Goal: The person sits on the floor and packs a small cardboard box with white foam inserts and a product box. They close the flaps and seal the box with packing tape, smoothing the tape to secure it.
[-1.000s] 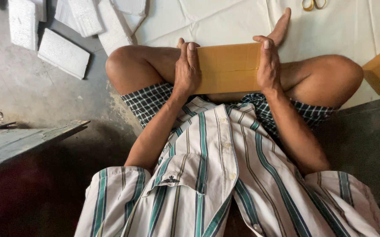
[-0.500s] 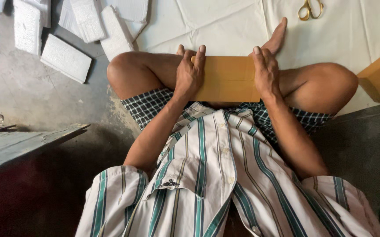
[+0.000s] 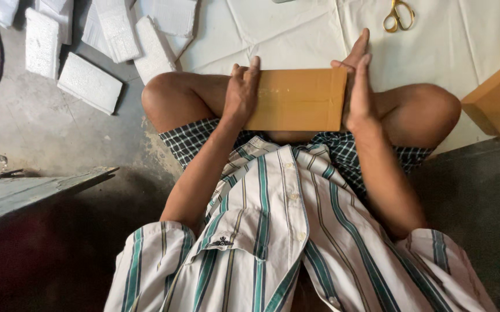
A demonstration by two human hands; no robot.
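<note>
I sit cross-legged on the floor with a flat brown envelope-like cardboard piece (image 3: 296,99) resting over my lap. My left hand (image 3: 241,92) lies on its left end, fingers pointing away from me and curled over the far edge. My right hand (image 3: 358,89) presses flat against its right edge, fingers straight. Both hands grip the piece between them. Under my legs lies a white sheet (image 3: 296,29).
Gold-handled scissors (image 3: 398,14) lie on the sheet at the top right. Several white foam blocks (image 3: 91,81) are scattered on the grey floor at the upper left. A wooden box (image 3: 495,98) stands at the right. A grey plank (image 3: 24,190) lies at the left.
The brown piece has come slightly nearer to me and sits higher over my lap. My right hand has turned onto the right edge with straightened fingers. My left hand stays on the left end.
</note>
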